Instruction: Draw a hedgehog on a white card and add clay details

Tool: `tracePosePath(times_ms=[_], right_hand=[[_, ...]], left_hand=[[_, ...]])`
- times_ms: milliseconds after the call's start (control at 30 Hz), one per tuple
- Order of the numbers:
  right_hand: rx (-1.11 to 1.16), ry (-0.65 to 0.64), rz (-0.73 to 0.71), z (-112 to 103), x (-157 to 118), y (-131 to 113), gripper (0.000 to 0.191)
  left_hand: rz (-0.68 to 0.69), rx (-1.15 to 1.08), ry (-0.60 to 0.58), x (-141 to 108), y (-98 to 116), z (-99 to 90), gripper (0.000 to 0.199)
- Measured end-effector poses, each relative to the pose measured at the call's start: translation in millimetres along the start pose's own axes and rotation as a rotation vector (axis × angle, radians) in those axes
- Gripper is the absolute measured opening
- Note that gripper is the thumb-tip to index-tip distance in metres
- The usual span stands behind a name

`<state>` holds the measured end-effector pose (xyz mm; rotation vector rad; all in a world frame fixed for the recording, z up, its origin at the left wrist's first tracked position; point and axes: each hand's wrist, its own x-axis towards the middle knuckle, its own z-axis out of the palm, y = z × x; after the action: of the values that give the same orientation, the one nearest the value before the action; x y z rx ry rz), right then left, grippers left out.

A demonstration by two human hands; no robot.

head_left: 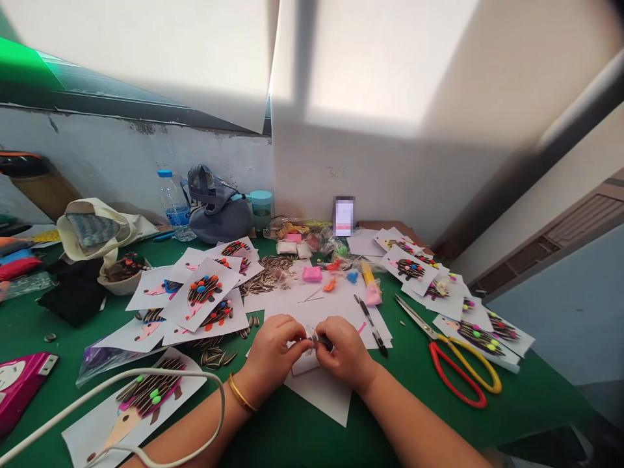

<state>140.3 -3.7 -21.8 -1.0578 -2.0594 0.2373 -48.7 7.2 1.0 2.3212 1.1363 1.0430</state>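
Observation:
My left hand (275, 351), with a gold bangle at its wrist, and my right hand (345, 351) meet over white paper (322, 393) at the near middle of the table. Between them is a small dark piece with clear, crinkled wrapping (312, 334); the fingers hide much of it. The left fingertips pinch the wrapping side, while the right fingers close around the dark end. Just beyond lie a black pen (371, 325), a pink clay packet (312, 274), orange clay (330, 285) and blue clay (351, 277). Striped sunflower seeds (214, 357) lie left of my left hand.
Hedgehog pictures with seed spines (199, 294) overlap on the left, and more pictures (410, 268) on the right. Red-and-yellow scissors (453, 354) lie open at right. A white cable (146, 374) crosses my left forearm. A phone (344, 218), bottle (174, 207) and bag (214, 218) stand behind.

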Motion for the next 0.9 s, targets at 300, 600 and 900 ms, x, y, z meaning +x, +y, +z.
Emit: tracePosePath(times_ms=[300, 600, 900], right_hand=[[0.015, 0.047, 0.018, -1.4, 1.3, 0.2, 0.011], [0.023, 0.078, 0.054, -4.3, 1.9, 0.7, 0.010], [0.024, 0.068, 0.063, -3.6, 2.1, 2.2, 0.009]], left_hand=[[0.030, -0.066, 0.012, -2.0, -7.5, 4.5, 0.014], [-0.016, -0.013, 0.032, -0.1, -2.5, 1.2, 0.003], [0.034, 0.135, -0.036, -0.7, -2.2, 2.6, 0.016]])
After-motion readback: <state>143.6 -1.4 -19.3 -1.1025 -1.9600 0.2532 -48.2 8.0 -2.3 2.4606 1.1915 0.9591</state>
